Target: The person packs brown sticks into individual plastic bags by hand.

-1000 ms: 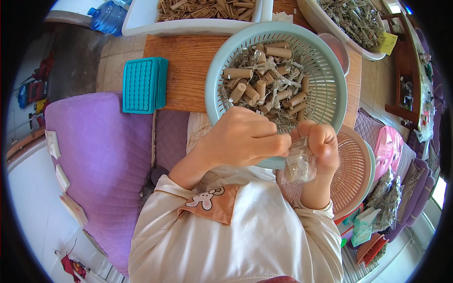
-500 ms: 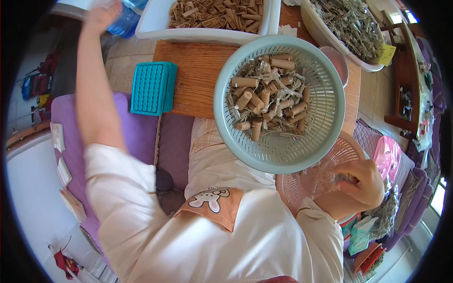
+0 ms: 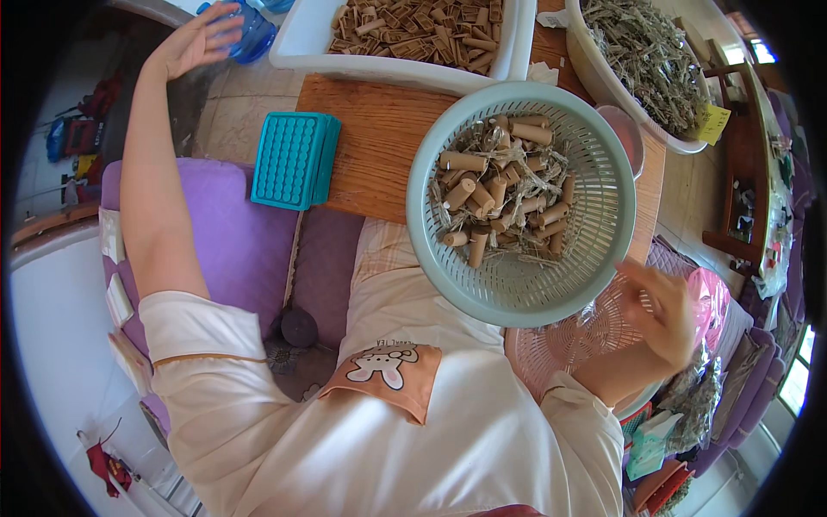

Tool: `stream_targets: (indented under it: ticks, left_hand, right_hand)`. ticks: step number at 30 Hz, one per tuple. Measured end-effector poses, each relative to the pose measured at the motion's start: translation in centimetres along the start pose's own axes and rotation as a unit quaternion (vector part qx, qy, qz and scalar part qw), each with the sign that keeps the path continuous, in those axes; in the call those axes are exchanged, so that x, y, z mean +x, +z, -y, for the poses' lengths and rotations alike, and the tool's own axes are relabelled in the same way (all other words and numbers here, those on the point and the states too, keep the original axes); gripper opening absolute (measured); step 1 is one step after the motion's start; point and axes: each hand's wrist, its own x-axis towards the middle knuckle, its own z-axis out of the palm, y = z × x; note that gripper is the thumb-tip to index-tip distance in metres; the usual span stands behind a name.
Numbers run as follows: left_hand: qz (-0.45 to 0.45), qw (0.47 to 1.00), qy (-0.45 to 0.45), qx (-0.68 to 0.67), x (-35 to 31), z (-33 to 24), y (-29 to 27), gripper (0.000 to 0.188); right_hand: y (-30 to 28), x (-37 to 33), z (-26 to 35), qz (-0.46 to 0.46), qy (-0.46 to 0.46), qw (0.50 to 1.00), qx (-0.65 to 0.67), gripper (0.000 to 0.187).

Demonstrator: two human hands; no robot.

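Head view: left hand point(image 3: 196, 43), spread and empty; right hand point(image 3: 663, 312), half-curled, hold unclear, best lifted clear of green basket point(image 3: 527, 314).

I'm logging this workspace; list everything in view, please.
Green basket: one, grey-green, centre right
Cylinders: many, brown, in green basket
Tub: one, white, top centre
Small pieces: many, brown, in tub
Basin: one, cream, upper right
Strips: many, greyish-green, in basin
Tray stack: one, teal, centre left
Table: one, brown, centre
Pink basket: one, pink, lower right
Bottle: at least one, blue, upper left
Cushion: at least one, purple, left
Shirt: one, off-white, lower centre
Left hand: one, bare, upper left
Right hand: one, bare, centre right
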Motion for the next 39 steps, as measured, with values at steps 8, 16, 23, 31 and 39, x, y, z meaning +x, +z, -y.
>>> stream_targets:
  ticks: [8, 16, 23, 31, 39]
  left_hand:
    - [-0.332, 0.851, 0.245, 0.324, -7.8, -6.1, 6.9, 0.019]
    - [-0.107, 0.921, 0.372, 0.033, -15.5, -7.4, 14.8, 0.019]
    - [0.195, 0.900, 0.346, -0.177, -22.3, -9.2, 20.1, 0.028]
    - [0.082, 0.872, 0.436, -0.206, -27.0, -10.0, 27.7, 0.041]
    - [0.208, 0.881, 0.397, -0.155, -29.6, -9.4, 30.0, 0.041]
  right_hand:
    - [11.2, 11.3, 0.9, -0.090, -0.154, 0.972, -0.155, 0.032]
    - [11.1, 11.9, 0.4, -0.020, -0.142, 0.969, -0.203, 0.023]
    - [9.1, 9.0, -0.4, -0.242, -0.062, 0.856, 0.454, 0.029]
    - [8.9, 7.5, -0.7, -0.071, -0.145, 0.700, 0.695, 0.037]
    - [8.3, 7.1, -2.9, 0.095, -0.244, 0.579, 0.772, 0.038]
